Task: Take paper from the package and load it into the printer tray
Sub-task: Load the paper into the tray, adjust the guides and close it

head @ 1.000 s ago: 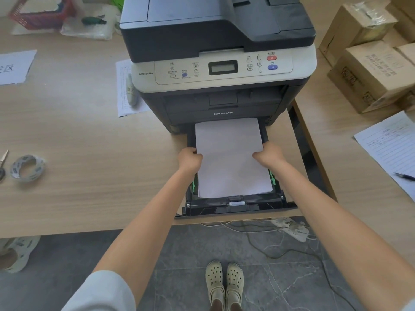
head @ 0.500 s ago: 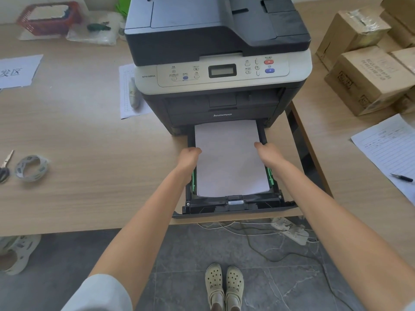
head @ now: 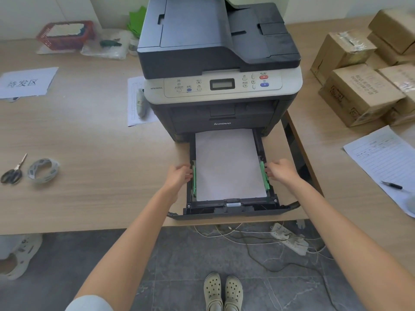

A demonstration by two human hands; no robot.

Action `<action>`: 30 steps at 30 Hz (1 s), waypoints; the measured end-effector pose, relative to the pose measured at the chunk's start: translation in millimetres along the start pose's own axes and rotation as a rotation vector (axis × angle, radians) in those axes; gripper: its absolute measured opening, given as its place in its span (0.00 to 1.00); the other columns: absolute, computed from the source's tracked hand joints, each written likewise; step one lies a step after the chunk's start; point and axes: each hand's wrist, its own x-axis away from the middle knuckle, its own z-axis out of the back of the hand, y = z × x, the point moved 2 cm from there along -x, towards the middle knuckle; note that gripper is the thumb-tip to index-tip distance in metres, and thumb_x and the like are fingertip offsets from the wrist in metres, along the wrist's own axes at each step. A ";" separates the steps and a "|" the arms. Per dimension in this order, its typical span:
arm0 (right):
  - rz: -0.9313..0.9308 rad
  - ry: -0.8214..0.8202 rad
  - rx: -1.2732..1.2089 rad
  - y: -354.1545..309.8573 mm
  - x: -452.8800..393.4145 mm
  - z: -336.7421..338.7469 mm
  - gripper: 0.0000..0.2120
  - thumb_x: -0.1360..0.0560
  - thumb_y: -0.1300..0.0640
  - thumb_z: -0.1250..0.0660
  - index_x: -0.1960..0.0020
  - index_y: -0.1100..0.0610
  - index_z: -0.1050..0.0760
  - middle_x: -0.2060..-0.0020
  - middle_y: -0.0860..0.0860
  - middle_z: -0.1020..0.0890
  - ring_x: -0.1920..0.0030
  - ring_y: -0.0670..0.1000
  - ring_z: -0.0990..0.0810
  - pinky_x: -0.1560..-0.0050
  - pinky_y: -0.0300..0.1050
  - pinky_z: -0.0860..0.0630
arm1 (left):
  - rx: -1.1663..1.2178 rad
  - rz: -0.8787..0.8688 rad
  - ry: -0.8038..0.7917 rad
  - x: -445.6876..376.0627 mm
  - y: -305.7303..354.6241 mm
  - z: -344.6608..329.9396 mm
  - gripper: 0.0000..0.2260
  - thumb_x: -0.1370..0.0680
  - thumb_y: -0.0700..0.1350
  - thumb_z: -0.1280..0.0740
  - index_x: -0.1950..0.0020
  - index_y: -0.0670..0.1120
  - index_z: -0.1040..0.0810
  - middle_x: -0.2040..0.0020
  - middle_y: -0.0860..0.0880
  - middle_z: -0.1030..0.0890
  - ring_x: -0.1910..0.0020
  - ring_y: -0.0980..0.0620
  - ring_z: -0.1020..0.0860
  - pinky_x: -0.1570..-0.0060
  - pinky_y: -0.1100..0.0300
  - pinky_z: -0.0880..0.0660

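Note:
A dark grey printer (head: pixel 215 63) stands on the wooden desk (head: pixel 89 142) with its black paper tray (head: pixel 226 209) pulled out toward me. A stack of white paper (head: pixel 226 162) lies flat inside the tray between two green side guides. My left hand (head: pixel 178 176) rests against the left green guide (head: pixel 194 178), fingers curled on it. On the other side my right hand (head: pixel 280 171) grips the right green guide (head: pixel 264 176). No paper package shows in view.
Scissors (head: pixel 13 171) and a tape roll (head: pixel 42 170) lie on the desk at left, near a labelled sheet (head: pixel 27 83). Cardboard boxes (head: pixel 363 86) and a form with a pen (head: pixel 391 186) sit at right. A power strip (head: pixel 289 239) and cables lie on the floor.
Both hands have left the paper's top surface and moved outward onto the green side guides. The paper now lies flat in the tray. My view has tilted up slightly.

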 end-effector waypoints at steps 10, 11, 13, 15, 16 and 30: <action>-0.074 -0.051 -0.175 24.6 20.3 -5.1 0.20 0.19 0.53 0.47 0.32 0.64 0.33 0.34 0.60 0.27 0.35 0.58 0.28 0.31 0.52 0.35 | 0.075 -0.017 -0.088 18.2 -21.6 -5.2 0.21 0.20 0.37 0.46 0.26 0.40 0.40 0.26 0.39 0.36 0.27 0.44 0.36 0.26 0.52 0.41; -0.071 -0.060 -0.182 26.4 21.0 -6.3 0.21 0.19 0.53 0.48 0.31 0.63 0.34 0.33 0.59 0.28 0.33 0.57 0.30 0.31 0.50 0.37 | 0.062 -0.025 -0.097 19.9 -21.8 -7.6 0.21 0.20 0.38 0.46 0.26 0.41 0.40 0.25 0.40 0.37 0.26 0.45 0.37 0.26 0.53 0.42; -0.065 -0.056 -0.217 29.7 21.5 -8.8 0.21 0.19 0.53 0.50 0.29 0.63 0.37 0.31 0.58 0.31 0.31 0.56 0.32 0.30 0.48 0.40 | 0.045 -0.041 -0.102 22.7 -22.5 -11.8 0.21 0.19 0.40 0.46 0.26 0.43 0.41 0.24 0.42 0.39 0.25 0.46 0.39 0.26 0.54 0.42; -0.056 -0.049 -0.261 31.6 22.9 -11.2 0.21 0.18 0.54 0.51 0.28 0.63 0.38 0.29 0.58 0.33 0.30 0.56 0.34 0.30 0.47 0.41 | 0.057 -0.049 -0.091 23.0 -23.3 -12.6 0.21 0.19 0.41 0.46 0.26 0.44 0.41 0.24 0.43 0.39 0.25 0.46 0.40 0.25 0.53 0.43; -0.051 -0.051 -0.272 32.3 23.6 -12.2 0.21 0.18 0.54 0.51 0.28 0.63 0.39 0.29 0.58 0.33 0.29 0.56 0.34 0.29 0.47 0.42 | 0.074 -0.049 -0.085 22.6 -23.6 -12.1 0.20 0.19 0.41 0.46 0.26 0.44 0.41 0.24 0.43 0.39 0.25 0.46 0.40 0.25 0.52 0.43; -0.020 -0.033 -0.244 39.2 17.2 -16.9 0.21 0.18 0.52 0.51 0.29 0.60 0.36 0.30 0.56 0.31 0.31 0.54 0.32 0.31 0.47 0.40 | 0.242 -0.024 -0.085 20.7 -26.6 -7.5 0.19 0.20 0.39 0.44 0.28 0.43 0.37 0.27 0.41 0.35 0.27 0.45 0.36 0.28 0.46 0.38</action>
